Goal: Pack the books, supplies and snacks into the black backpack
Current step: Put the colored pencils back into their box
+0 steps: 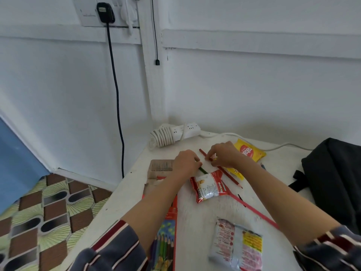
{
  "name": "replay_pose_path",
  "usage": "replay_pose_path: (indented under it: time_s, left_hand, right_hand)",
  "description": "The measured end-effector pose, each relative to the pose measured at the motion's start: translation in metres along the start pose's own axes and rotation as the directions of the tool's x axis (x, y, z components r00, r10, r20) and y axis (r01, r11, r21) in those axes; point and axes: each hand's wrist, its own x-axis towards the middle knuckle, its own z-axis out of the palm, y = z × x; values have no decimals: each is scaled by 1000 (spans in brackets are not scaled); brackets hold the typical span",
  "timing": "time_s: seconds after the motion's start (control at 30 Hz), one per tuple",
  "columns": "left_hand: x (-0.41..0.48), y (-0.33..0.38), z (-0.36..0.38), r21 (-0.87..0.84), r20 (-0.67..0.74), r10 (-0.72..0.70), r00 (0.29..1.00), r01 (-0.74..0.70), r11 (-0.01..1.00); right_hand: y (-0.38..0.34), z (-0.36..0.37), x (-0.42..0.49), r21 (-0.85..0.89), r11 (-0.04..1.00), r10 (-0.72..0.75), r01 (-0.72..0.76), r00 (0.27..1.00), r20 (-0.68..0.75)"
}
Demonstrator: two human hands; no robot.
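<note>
My left hand (186, 162) rests on the white table (197, 227) with its fingers closed on a green pencil (204, 170). Just to its right, my right hand (224, 154) pinches loose coloured pencils, among them a red pencil (231, 176) that lies diagonally. A red snack packet (210, 185) lies just in front of both hands. A yellow snack packet (249, 152) sits behind my right hand. A silver-and-pink snack packet (237, 245) lies near the front edge. The coloured-pencil box (166, 237) is partly under my left forearm. The black backpack (336, 177) stands at the right.
A white power strip (175, 133) with coiled cord sits at the table's back corner by the wall. A cardboard piece (161, 169) lies left of my left hand. A thin pink stick (256, 211) crosses the table. A black cable (117, 90) hangs down the wall. Patterned floor lies left.
</note>
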Motion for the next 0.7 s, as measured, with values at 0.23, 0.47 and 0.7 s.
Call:
replay_pose_path:
  time_s: [0.23, 0.47, 0.7]
  left_hand:
    - [11, 2, -4, 1, 52, 11, 999, -11, 1000]
    - [9, 0, -1, -45, 129, 37, 991, -31, 998]
    - [10, 4, -3, 27, 111, 37, 993, -41, 999]
  right_hand:
    - [-1, 4, 3, 85, 996, 37, -36, 999, -15]
    - [2, -4, -5, 164, 986, 1, -12, 998, 65]
    - [3, -4, -8, 87, 995, -54, 53, 998, 12]
